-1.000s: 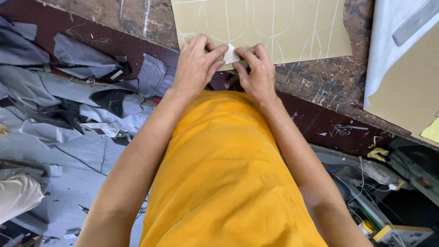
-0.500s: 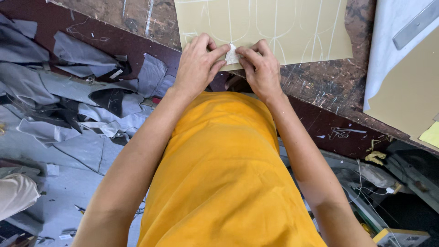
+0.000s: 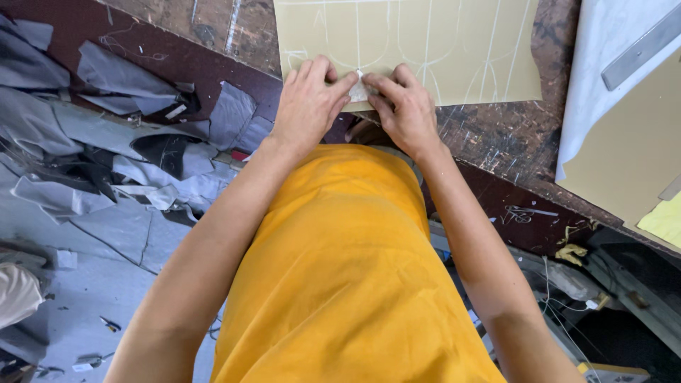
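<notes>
Currently both hands, left hand (image 3: 306,106) and right hand (image 3: 406,108), pinch a small white piece (image 3: 358,90) at the tan cutting mat's (image 3: 454,42) near edge; its shaping looks unfinished.

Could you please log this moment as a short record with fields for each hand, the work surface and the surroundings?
left hand: fingertips pressing a small white piece
right hand: fingertips on the same white piece, from the other side
sheet: tan, marked with pale curved and straight lines, lying under the white piece
table: dark, scratched wood
floor: grey fabric scraps to the person's left
far right: white cloth with a metal ruler
</notes>
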